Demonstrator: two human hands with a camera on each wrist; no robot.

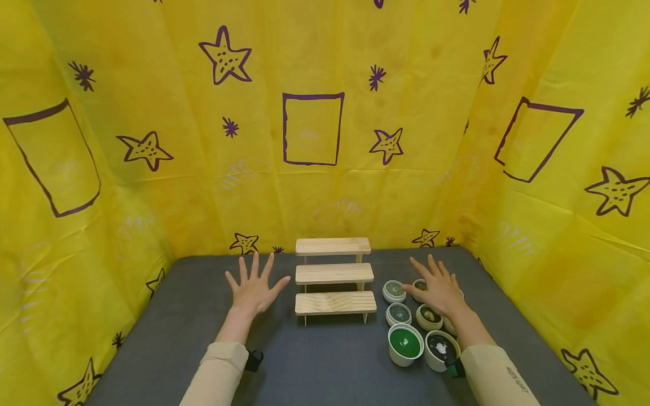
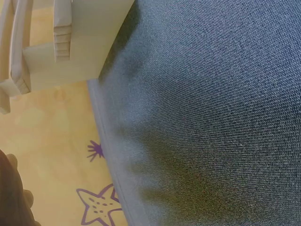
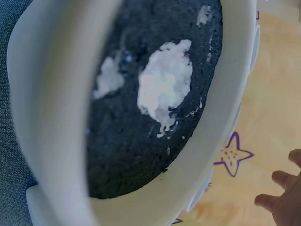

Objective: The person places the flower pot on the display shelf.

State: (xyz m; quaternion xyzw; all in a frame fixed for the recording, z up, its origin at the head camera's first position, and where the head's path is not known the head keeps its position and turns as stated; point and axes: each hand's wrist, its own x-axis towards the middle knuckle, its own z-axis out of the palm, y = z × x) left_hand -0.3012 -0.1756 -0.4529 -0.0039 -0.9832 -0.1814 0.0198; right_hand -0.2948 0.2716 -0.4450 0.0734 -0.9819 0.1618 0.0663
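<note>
My left hand (image 1: 254,292) is spread with straight fingers to the left of a three-tier wooden stand (image 1: 335,303), touching nothing that I can see. Over a group of white pots on the right, my right hand (image 1: 439,290) stretches its fingers out and holds nothing. It partly hides the pots behind it. Nearest my right wrist is a white cup of black stuff (image 1: 440,348) with a white patch on top, which fills the right wrist view. Beside it stands a white cup of green stuff (image 1: 404,343). Smaller pots include one with grey-green contents (image 1: 394,290).
A dark grey cloth (image 1: 315,372) covers the table. Yellow curtains (image 1: 315,208) with purple stars and frames enclose its back and sides. In the left wrist view, the stand's side (image 2: 66,52) rises close by. Both wrists wear dark straps.
</note>
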